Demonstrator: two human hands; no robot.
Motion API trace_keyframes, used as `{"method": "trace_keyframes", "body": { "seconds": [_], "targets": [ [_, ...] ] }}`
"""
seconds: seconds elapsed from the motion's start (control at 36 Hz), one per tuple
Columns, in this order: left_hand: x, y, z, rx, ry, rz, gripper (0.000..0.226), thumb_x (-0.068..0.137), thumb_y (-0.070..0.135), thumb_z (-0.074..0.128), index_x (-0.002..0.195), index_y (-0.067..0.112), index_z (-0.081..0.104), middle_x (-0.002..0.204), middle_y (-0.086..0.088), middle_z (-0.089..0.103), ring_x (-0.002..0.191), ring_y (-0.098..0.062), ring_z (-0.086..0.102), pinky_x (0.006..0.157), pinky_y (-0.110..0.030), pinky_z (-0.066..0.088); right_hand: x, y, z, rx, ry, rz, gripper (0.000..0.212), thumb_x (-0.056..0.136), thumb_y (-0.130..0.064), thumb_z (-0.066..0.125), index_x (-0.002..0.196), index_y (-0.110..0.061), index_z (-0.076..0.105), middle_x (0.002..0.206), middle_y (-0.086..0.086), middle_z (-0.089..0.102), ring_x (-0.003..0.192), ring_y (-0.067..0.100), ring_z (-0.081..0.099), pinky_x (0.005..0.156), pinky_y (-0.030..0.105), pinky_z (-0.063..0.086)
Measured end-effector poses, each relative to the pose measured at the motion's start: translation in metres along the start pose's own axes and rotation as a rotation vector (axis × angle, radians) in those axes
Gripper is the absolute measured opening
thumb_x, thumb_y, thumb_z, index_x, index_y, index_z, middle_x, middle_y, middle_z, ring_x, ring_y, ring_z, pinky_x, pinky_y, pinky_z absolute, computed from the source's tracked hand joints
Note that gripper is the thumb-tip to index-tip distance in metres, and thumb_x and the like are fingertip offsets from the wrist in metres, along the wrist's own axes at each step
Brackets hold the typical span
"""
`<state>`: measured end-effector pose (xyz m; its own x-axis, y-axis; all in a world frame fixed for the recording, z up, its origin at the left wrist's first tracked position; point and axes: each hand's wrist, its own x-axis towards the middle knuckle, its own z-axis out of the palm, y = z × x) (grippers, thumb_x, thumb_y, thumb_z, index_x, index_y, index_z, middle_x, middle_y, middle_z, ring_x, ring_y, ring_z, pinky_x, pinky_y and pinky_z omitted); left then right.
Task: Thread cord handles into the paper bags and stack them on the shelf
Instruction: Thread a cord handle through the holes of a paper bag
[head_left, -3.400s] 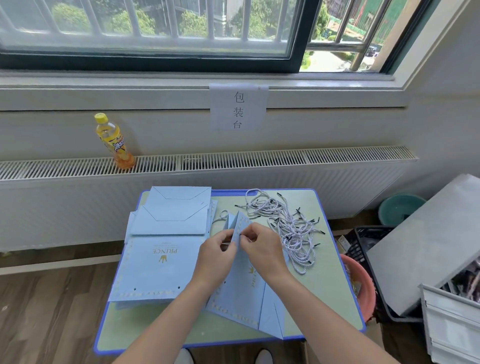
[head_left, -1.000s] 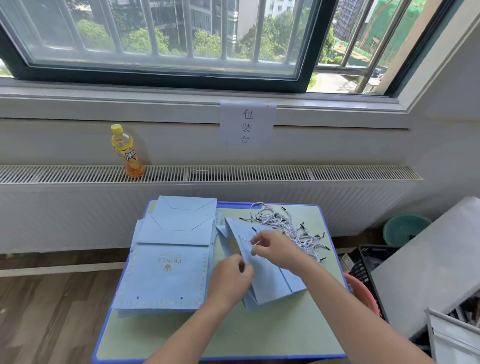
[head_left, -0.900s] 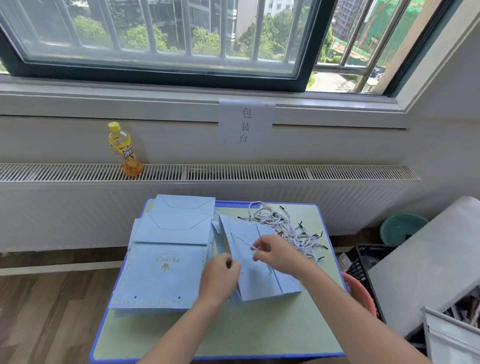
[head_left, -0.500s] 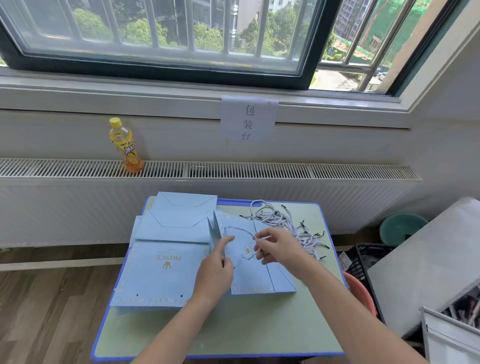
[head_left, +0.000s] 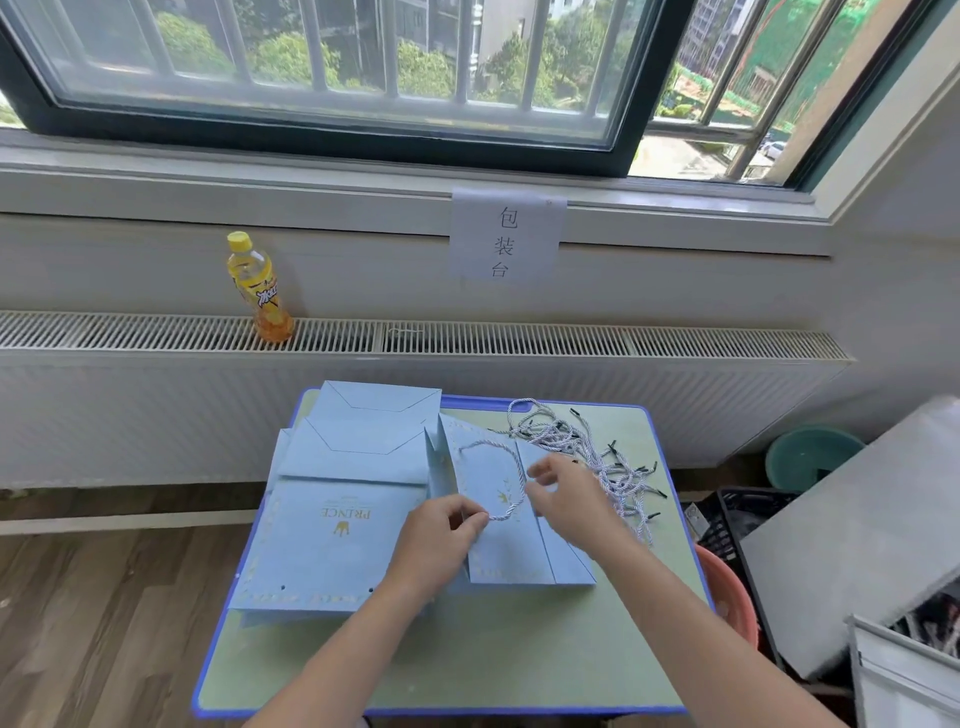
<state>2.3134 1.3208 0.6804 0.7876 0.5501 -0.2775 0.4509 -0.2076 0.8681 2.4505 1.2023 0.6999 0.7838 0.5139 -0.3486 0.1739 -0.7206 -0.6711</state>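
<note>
— Pinched between the thumb and forefinger of the left hand is one end of a twisted white cord, low in the middle of the frame. What does the right hand do?

— The right hand hovers just right of it with fingers loosely curled over the bag. Whether it holds the cord's other end cannot be told; the fingers hide that spot.

— And the bag itself?

— The paper bag, pale blue with a gold crown, lies flat at the centre of the green table, its side gusset standing up along the left edge. The cord loops across its upper half.

— Going from the left of the frame, what surrounds it?

— Upper left, a yellow drink bottle stands upright on the radiator grille. Below that, on the table's left half, sits a stack of flat bags, the top one printed PRINCE upside down; its right edge touches the bag being handled, and the left wrist crosses its lower right corner.

— Further right?

— A paper sign hangs under the window sill at top centre. A heap of loose cords with dark tips lies at the table's upper right, just behind the right hand, which covers part of it. Past the table edge, a pink basin peeks out beside a black crate, with a teal basin above and a grey board leaning across the lower right.
</note>
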Motion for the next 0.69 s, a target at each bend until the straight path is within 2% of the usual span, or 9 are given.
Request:
{"method": "trace_keyframes", "body": {
  "seconds": [0.06,0.11,0.17,0.28,0.42,0.5,0.56,0.61,0.69],
  "targets": [
    [0.001,0.000,0.001,0.001,0.005,-0.003,0.010,0.090,0.021,0.067,0.082,0.017,0.072,0.072,0.006,0.067,0.065,-0.005,0.056,0.060,-0.014,0.041,-0.007,0.004,0.005,-0.232,0.109,-0.189,0.023,0.094,-0.020,0.058,0.117,-0.018,0.059,0.116,-0.004,0.051,0.084,0.014,0.059,0.079,0.030,0.043],
    [0.002,0.001,0.002,-0.014,0.008,-0.005,0.012,0.090,0.020,0.067,0.079,0.017,0.070,0.068,0.009,0.065,0.059,0.002,0.053,0.057,-0.011,0.040,-0.014,0.006,0.012,-0.207,0.088,-0.390,0.021,0.091,-0.018,0.062,0.112,-0.020,0.062,0.109,-0.011,0.048,0.071,0.003,0.053,0.079,0.029,0.044],
    [0.002,0.001,0.003,-0.019,0.011,-0.001,0.015,0.091,0.019,0.066,0.075,0.020,0.068,0.062,0.012,0.060,0.054,0.004,0.050,0.055,-0.011,0.039,-0.021,0.006,0.017,-0.200,0.000,-0.498,0.015,0.090,-0.019,0.066,0.104,-0.020,0.065,0.099,-0.017,0.050,0.073,-0.001,0.051,0.079,0.023,0.044],
    [0.002,0.001,0.004,-0.036,0.003,0.001,0.018,0.091,0.021,0.066,0.073,0.022,0.069,0.059,0.012,0.058,0.053,0.003,0.049,0.054,-0.012,0.038,-0.024,0.008,0.024,-0.160,-0.003,-0.504,0.009,0.088,-0.020,0.069,0.096,-0.019,0.066,0.079,-0.026,0.053,0.082,0.002,0.053,0.073,0.007,0.034],
    [0.003,0.000,0.002,-0.078,-0.001,-0.020,0.019,0.089,0.022,0.068,0.072,0.026,0.073,0.068,0.009,0.069,0.069,-0.006,0.060,0.067,-0.021,0.046,-0.023,0.008,0.028,-0.085,0.036,-0.447,0.011,0.084,-0.022,0.074,0.089,-0.018,0.065,0.078,-0.016,0.061,0.074,0.004,0.054,0.070,0.015,0.041],
    [0.003,0.000,0.002,-0.119,0.018,-0.004,0.021,0.090,0.019,0.067,0.072,0.027,0.074,0.071,0.007,0.071,0.071,-0.008,0.060,0.070,-0.025,0.048,-0.025,0.005,0.028,-0.082,0.018,-0.446,0.008,0.085,-0.018,0.071,0.091,-0.016,0.066,0.074,-0.018,0.057,0.071,0.002,0.052,0.071,0.019,0.043],
    [0.003,0.001,0.001,-0.137,0.052,0.013,0.019,0.093,0.018,0.063,0.081,0.029,0.073,0.068,0.008,0.068,0.067,-0.006,0.057,0.064,-0.017,0.044,-0.025,0.005,0.027,-0.083,0.004,-0.452,0.008,0.087,-0.014,0.067,0.094,-0.016,0.069,0.073,-0.018,0.056,0.071,-0.002,0.051,0.069,0.013,0.040],
    [0.003,0.002,0.000,-0.142,0.064,0.008,0.019,0.095,0.014,0.058,0.104,0.029,0.067,0.056,0.014,0.056,0.054,0.000,0.048,0.055,-0.010,0.038,-0.026,0.008,0.025,-0.086,-0.005,-0.449,0.011,0.086,-0.011,0.065,0.094,-0.016,0.072,0.072,-0.018,0.056,0.070,-0.004,0.051,0.068,0.010,0.038],
    [0.002,-0.001,-0.003,-0.121,0.042,-0.002,0.040,0.093,0.007,0.053,0.129,0.024,0.052,0.045,0.013,0.038,0.045,-0.006,0.032,0.049,-0.016,0.032,-0.026,0.013,0.023,-0.113,-0.012,-0.448,0.010,0.086,-0.011,0.065,0.091,-0.015,0.073,0.071,-0.021,0.055,0.067,-0.002,0.048,0.070,0.014,0.039]
  ]
}}
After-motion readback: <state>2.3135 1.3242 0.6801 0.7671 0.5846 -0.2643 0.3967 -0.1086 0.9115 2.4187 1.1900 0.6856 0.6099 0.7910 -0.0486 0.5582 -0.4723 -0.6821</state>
